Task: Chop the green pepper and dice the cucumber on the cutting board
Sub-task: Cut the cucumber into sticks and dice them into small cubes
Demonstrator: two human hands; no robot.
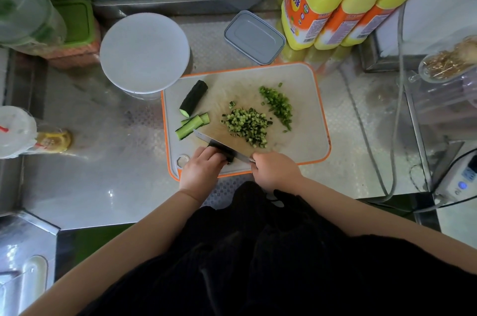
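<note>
1. The left hand (200, 170) has its fingers curled over a dark cucumber piece (224, 152) at the near edge of the cutting board (304, 99), pinning it down. The right hand (273, 170) is closed round the handle of the knife (219, 144), whose blade lies across that piece with its tip pointing away and to the left.
2. To do this cut well, I judge the left fingertips should stay tucked back from the blade, with the piece kept flat and steady so it cannot roll.
3. On the board, the diced cucumber (246, 126) sits mid-board, and the chopped green pepper (277, 106) lies just beyond it to the right, so the pepper looks done.
4. Toward the board's left side lie cucumber strips (192, 126) and an uncut cucumber chunk (193, 98); these remain to be diced.
5. The work sits very near the board's near edge, so pieces could drop onto the counter; shifting it toward mid-board would help.
6. Open room lies on the board's right and far parts. A white bowl (144, 52) overlaps the board's far-left corner, and a grey lid (254, 37) and yellow bottles (335, 1) stand behind it.
</note>
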